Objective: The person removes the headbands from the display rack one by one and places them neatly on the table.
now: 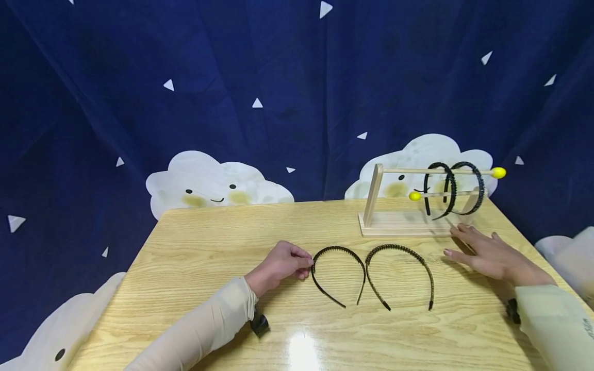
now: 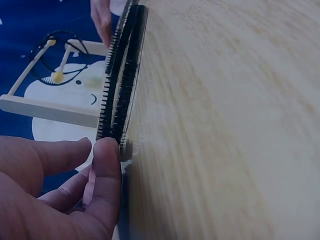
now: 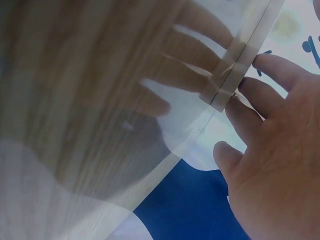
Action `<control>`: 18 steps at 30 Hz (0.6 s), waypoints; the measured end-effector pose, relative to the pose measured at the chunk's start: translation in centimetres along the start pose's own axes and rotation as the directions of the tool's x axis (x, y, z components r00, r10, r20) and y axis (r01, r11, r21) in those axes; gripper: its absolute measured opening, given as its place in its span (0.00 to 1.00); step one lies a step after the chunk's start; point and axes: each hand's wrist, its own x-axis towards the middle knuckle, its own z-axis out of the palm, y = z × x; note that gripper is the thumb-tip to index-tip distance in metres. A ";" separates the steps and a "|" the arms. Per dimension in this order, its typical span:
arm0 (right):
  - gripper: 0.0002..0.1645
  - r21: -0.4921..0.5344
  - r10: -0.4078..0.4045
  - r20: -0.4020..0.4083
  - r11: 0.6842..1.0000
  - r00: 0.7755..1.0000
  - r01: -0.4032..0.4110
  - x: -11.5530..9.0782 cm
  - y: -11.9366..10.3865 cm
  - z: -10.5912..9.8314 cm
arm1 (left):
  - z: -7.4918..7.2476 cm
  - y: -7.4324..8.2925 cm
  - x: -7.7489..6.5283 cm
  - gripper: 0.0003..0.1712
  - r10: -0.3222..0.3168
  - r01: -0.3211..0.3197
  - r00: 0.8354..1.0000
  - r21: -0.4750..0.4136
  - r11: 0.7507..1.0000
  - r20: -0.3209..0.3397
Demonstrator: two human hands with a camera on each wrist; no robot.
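Note:
A thin black toothed headband point(image 1: 339, 248) lies on the table. At its left side is my left hand point(image 1: 280, 265); in the left wrist view a fingertip touches the toothed band point(image 2: 114, 85), while another fingertip stands slightly apart from it. Right beside that band lies a second headband point(image 1: 399, 247), dark and brownish with a coiled-looking top. My right hand point(image 1: 498, 257) is spread palm down, fingertips at the front edge of the wooden stand point(image 1: 399, 231). The right wrist view shows them by the stand's base point(image 3: 220, 95); whether they press it cannot be told.
Two black headbands, one on the left point(image 1: 452, 198) and one on the right point(image 1: 480, 190), hang on the stand's rods, which end in yellow knobs point(image 1: 498, 172). The wooden table point(image 1: 223, 232) backs onto a dark blue curtain point(image 1: 278, 62) with clouds.

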 end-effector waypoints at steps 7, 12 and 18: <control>0.51 0.001 -0.005 -0.014 1.000 1.000 0.005 -0.1 -0.1 0.0 | -0.1 0.5 0.1 0.08 0.019 -0.019 1.000 0.001 1.000 -0.012; 0.51 -0.003 -0.010 -0.023 1.000 1.000 0.010 -0.2 -0.1 0.0 | 0.1 0.8 0.3 0.09 0.048 -0.048 0.999 0.017 0.999 -0.018; 0.51 -0.003 -0.010 -0.024 1.000 1.000 0.010 -0.2 -0.2 0.0 | 1.0 1.6 0.6 0.12 0.099 -0.099 0.995 0.027 0.995 0.002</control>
